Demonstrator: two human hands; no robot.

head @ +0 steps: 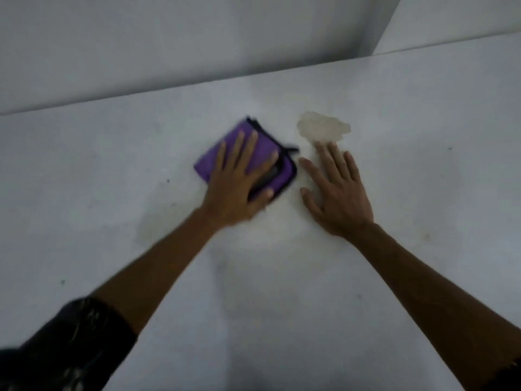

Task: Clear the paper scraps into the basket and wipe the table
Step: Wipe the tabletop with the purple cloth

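A folded purple cloth [214, 162] with a dark edge lies on the white table [282, 292]. My left hand [239, 182] presses flat on it, fingers spread, thumb hooked over its near right edge. My right hand [335, 190] rests flat on the bare table just to the right of the cloth, fingers apart and holding nothing. Just beyond its fingertips is a pale beige patch [321, 127] on the tabletop; whether it is a stain or a paper scrap I cannot tell. No basket is in view.
The table's far edge [253, 76] runs along a white wall. A second white surface [451, 43] adjoins at the back right. Faint smudges and small dark specks [168, 181] mark the tabletop around my arms.
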